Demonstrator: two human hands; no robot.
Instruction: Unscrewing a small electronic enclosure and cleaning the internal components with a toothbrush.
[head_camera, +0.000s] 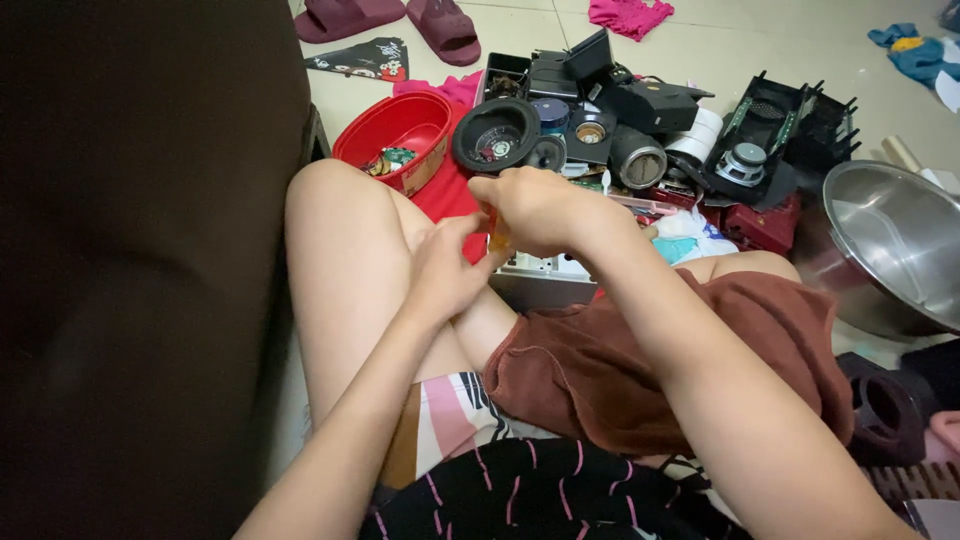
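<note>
Head view showed a person seated on the floor, both hands meeting just left of centre frame over a small orange piece (498, 236). At the left, a dark brown mass filled the frame edge. Next came the left hand (443, 270), its fingers curled together toward the orange piece from below; whether they truly pinched it could not be told. The right hand (535, 207) sat above, fingers closed around the upper end of the piece, hiding most of it. Judging by its size and translucent colour, the piece seemed light, stiff plastic, perhaps smooth and a little slippery, best gripped by its two ends between fingertips.

Above the hands in the upper centre lay a red oval tub (400, 135) with small parts inside, then a black speaker cone (497, 133) and a heap of dark speaker housings (655, 105). A white roll (700, 138) stood just beside them. No readable labels or packages could be made out. Toward the right sat a black open frame with a grey speaker driver (745, 163), and at the far right a large steel bowl (890, 240). A brown cloth (620, 360) draped the lap.
</note>
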